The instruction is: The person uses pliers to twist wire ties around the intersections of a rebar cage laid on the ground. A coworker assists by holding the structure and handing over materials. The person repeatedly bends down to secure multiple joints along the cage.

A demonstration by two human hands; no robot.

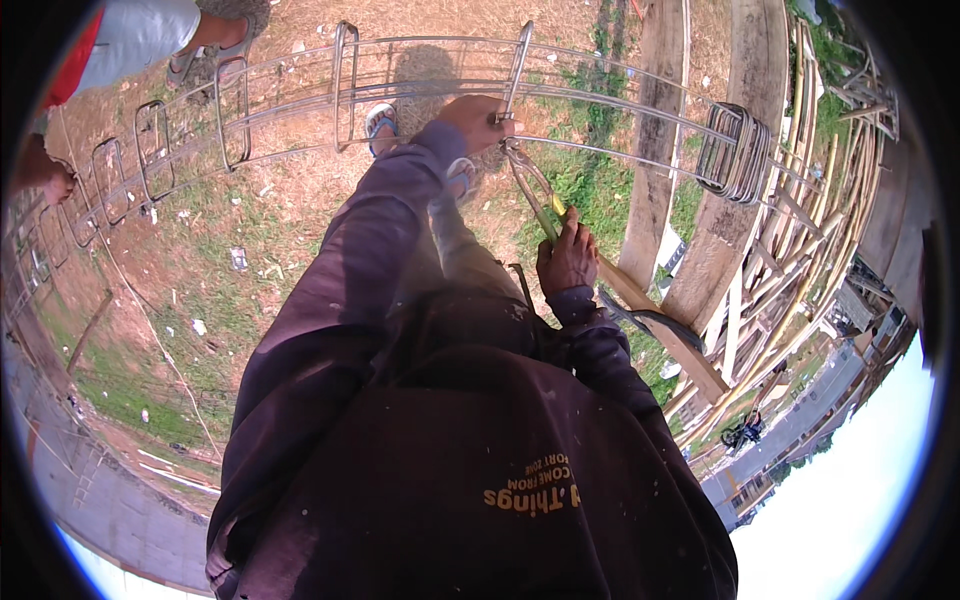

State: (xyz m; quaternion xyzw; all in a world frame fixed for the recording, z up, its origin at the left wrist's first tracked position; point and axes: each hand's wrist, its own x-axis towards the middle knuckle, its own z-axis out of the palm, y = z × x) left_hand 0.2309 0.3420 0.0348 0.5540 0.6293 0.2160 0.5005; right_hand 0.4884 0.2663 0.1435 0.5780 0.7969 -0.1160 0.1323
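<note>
A long cage of steel reinforcing bars [430, 92] spans the far side of the view, with rectangular stirrups spaced along it. My left hand [470, 120] is closed at the near lower corner of one stirrup [520, 65], where it meets the nearest long bar. My right hand [568, 258] grips the yellow-green handles of a pair of pincers [533, 185]. The jaws touch that same corner, just below my left fingertips. Any tie wire there is too small to make out.
Further right, a bundle of stirrups [735, 155] hangs on the bars above wooden planks [655, 150]. Beyond lies a heap of poles [790, 290]. At far left, another person's hand [55, 183] is near the cage. A thin cord [150, 325] crosses the littered ground.
</note>
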